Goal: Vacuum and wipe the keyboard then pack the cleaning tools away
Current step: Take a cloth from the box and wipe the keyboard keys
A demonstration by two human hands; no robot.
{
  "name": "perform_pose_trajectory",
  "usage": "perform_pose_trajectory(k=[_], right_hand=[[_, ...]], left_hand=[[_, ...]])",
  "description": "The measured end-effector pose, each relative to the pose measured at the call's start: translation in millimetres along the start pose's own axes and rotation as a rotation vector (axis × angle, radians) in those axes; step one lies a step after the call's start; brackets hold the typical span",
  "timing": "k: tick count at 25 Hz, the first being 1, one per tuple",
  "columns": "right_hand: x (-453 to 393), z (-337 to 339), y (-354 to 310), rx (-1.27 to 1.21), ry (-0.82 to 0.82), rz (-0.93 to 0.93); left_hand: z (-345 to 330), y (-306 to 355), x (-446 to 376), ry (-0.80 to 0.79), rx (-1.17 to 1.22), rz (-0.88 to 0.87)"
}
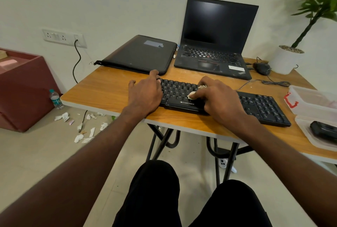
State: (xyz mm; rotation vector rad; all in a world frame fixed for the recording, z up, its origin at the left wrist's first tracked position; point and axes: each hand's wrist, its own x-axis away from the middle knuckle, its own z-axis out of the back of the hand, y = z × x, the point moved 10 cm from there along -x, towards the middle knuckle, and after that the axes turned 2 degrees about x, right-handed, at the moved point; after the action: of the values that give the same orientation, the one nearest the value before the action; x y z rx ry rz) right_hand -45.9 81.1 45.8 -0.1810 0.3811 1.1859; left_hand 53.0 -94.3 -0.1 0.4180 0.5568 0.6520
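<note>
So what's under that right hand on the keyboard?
A crumpled white wipe peeks out from under the right hand, pressed onto the black keyboard. The hand covers most of the wipe and the keys beneath it.

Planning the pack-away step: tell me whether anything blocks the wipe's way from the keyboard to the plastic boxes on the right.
Nothing visible blocks it. The right hand grips the crumpled white wipe on the black keyboard; only keyboard and bare wooden table lie before the clear plastic boxes.
</note>
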Motion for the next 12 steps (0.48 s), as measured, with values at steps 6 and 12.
perform_pose_trajectory(k=[6,12], right_hand=[[-3,7,14,-0.102,0.121,-0.158],[-2,-3,2,-0.035,0.053,-0.072]], left_hand=[[-1,1,-1,0.006,-0.008,-0.011],[2,1,1,0.010,-0.024,-0.015]])
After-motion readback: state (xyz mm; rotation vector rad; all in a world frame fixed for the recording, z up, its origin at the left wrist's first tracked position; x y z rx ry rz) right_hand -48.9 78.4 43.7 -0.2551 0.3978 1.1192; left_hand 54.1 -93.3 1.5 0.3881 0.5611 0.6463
